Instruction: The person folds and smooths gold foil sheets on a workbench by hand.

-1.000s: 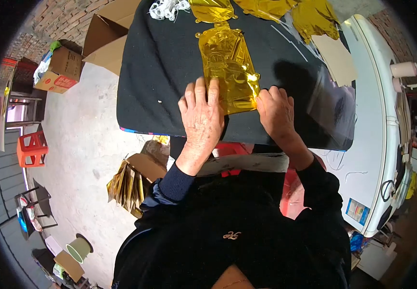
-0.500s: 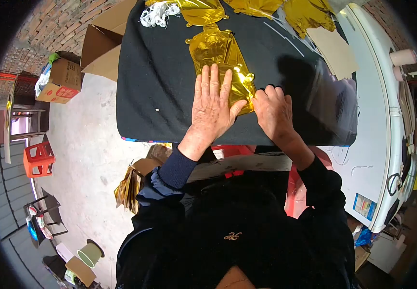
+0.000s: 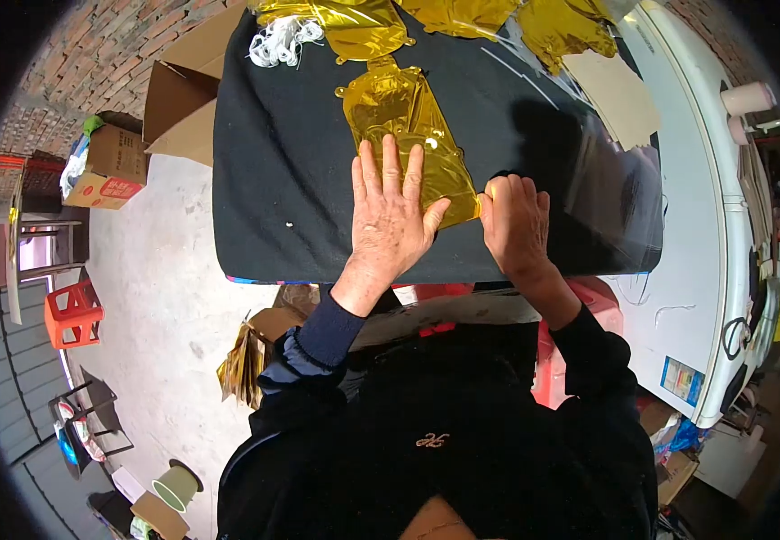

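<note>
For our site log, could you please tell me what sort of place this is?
Probably a craft workshop: brick wall, open cardboard boxes on concrete floor, gold foil pieces on a black table.

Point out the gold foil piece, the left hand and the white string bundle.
gold foil piece (image 3: 397, 106), head view, bare upper part.
left hand (image 3: 388, 220), head view, its back.
white string bundle (image 3: 282, 40), head view, its middle.

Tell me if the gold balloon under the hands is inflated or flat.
Flat: the gold balloon lies creased on the black table, left hand spread on it, right hand at its edge.
</note>
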Available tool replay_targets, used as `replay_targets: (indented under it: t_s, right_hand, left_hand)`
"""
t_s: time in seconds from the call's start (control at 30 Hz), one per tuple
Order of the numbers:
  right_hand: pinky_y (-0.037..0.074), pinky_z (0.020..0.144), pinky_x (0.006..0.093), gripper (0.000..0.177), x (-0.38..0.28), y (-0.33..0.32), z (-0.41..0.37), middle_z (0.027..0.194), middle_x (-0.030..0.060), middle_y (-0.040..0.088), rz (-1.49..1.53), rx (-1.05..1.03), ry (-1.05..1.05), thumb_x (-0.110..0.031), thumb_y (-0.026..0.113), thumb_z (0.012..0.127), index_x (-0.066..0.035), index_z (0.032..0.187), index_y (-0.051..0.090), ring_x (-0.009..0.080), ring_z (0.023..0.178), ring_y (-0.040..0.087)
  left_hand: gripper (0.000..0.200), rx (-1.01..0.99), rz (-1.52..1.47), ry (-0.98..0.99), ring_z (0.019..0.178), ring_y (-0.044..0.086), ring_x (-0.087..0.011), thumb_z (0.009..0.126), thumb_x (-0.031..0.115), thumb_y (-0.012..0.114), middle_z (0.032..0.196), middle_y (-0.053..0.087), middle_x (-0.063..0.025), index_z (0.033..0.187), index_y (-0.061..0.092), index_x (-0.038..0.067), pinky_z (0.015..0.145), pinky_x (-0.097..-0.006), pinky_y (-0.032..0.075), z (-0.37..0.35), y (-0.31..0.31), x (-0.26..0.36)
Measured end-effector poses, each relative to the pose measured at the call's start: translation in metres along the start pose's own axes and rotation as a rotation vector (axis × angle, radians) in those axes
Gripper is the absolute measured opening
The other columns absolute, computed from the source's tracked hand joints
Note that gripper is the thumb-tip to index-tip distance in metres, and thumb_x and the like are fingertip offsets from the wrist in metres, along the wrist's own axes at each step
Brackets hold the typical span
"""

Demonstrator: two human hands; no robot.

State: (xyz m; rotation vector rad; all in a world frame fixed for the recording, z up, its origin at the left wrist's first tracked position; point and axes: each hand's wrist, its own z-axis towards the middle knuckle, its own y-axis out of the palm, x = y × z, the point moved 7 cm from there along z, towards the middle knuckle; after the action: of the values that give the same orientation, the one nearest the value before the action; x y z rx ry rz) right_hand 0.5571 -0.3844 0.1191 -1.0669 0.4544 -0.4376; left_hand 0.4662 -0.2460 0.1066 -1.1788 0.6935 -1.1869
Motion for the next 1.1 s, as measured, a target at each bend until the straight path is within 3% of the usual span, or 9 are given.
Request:
replay_targets:
  t_s: [0.07,0.17,0.27,0.4,0.5,0.8,0.9,1.0,1.1]
  right_hand:
    - [0.039,0.079,0.0430,0.016,0.000,-0.006,0.003,0.096,0.0050,0.057,0.037,0.022,-0.020,-0.013,0.071,0.088,-0.011,0.100,0.061,0.0274,0.092,0.055]
    - [0.041,0.083,0.0417,0.023,-0.013,-0.015,0.015,0.100,0.0030,0.060,0.096,0.154,-0.126,-0.014,0.073,0.085,-0.010,0.107,0.066,0.0235,0.096,0.058]
    - [0.042,0.086,0.0418,0.027,-0.024,-0.005,0.025,0.105,0.0029,0.062,0.105,0.108,-0.169,-0.014,0.071,0.085,-0.008,0.112,0.068,0.0235,0.100,0.059]
    - [0.044,0.090,0.0422,0.029,-0.032,0.002,0.027,0.112,0.0063,0.065,0.096,0.062,-0.070,-0.010,0.071,0.088,-0.005,0.116,0.070,0.0260,0.106,0.058]
    - [0.043,0.091,0.0434,0.034,-0.036,0.008,0.030,0.108,0.0072,0.061,0.052,0.062,-0.030,-0.016,0.075,0.087,-0.004,0.117,0.067,0.0268,0.106,0.056]
    - [0.044,0.087,0.0436,0.033,-0.037,0.021,0.040,0.105,0.0071,0.060,-0.011,0.036,0.001,-0.017,0.077,0.084,-0.006,0.113,0.067,0.0266,0.101,0.057]
    - [0.045,0.086,0.0440,0.026,-0.036,0.022,0.043,0.100,0.0066,0.061,-0.019,0.081,-0.018,-0.018,0.078,0.082,-0.008,0.104,0.068,0.0274,0.097,0.058]
    - [0.046,0.083,0.0456,0.016,-0.033,0.025,0.050,0.091,0.0070,0.064,-0.008,0.025,-0.003,-0.022,0.074,0.086,-0.009,0.092,0.068,0.0293,0.091,0.061]
    - [0.049,0.081,0.0466,0.015,-0.026,0.030,0.057,0.084,0.0094,0.066,0.072,-0.013,0.026,-0.023,0.068,0.092,-0.009,0.097,0.071,0.0321,0.086,0.064]
  left_hand:
    - [0.078,0.000,-0.009,0.000,0.152,0.021,-0.0526,0.102,0.055,0.052,0.162,0.029,-0.0316,0.158,0.038,0.003,0.125,-0.0604,0.017,0.000,0.000,0.000]
    - [0.077,0.007,-0.021,-0.004,0.152,0.021,-0.0527,0.101,0.054,0.053,0.162,0.029,-0.0316,0.158,0.039,0.003,0.125,-0.0604,0.017,0.000,-0.001,0.000]
    - [0.077,0.019,-0.035,-0.006,0.152,0.021,-0.0527,0.101,0.054,0.054,0.162,0.030,-0.0313,0.157,0.040,0.003,0.125,-0.0604,0.018,-0.001,-0.001,0.000]
    - [0.076,0.030,-0.054,-0.011,0.152,0.021,-0.0526,0.101,0.052,0.054,0.163,0.029,-0.0307,0.157,0.040,0.002,0.125,-0.0601,0.018,-0.001,-0.002,-0.001]
    - [0.074,0.027,-0.054,-0.016,0.152,0.021,-0.0523,0.102,0.051,0.053,0.163,0.029,-0.0304,0.157,0.040,0.002,0.125,-0.0600,0.018,-0.001,-0.001,-0.001]
    - [0.073,0.054,-0.099,-0.007,0.151,0.021,-0.0545,0.099,0.039,0.056,0.162,0.030,-0.0315,0.157,0.038,0.000,0.125,-0.0602,0.019,-0.002,-0.002,-0.004]
    - [0.073,0.037,-0.095,-0.008,0.151,0.022,-0.0546,0.099,0.038,0.055,0.162,0.030,-0.0315,0.157,0.038,-0.001,0.125,-0.0602,0.019,-0.001,-0.004,-0.004]
    - [0.073,0.036,-0.097,-0.013,0.151,0.022,-0.0545,0.098,0.037,0.055,0.162,0.030,-0.0314,0.157,0.037,-0.002,0.124,-0.0602,0.019,-0.002,-0.001,-0.004]
    - [0.074,0.044,-0.097,-0.015,0.151,0.022,-0.0541,0.098,0.037,0.056,0.162,0.030,-0.0312,0.158,0.036,-0.002,0.124,-0.0602,0.019,-0.002,-0.001,-0.003]
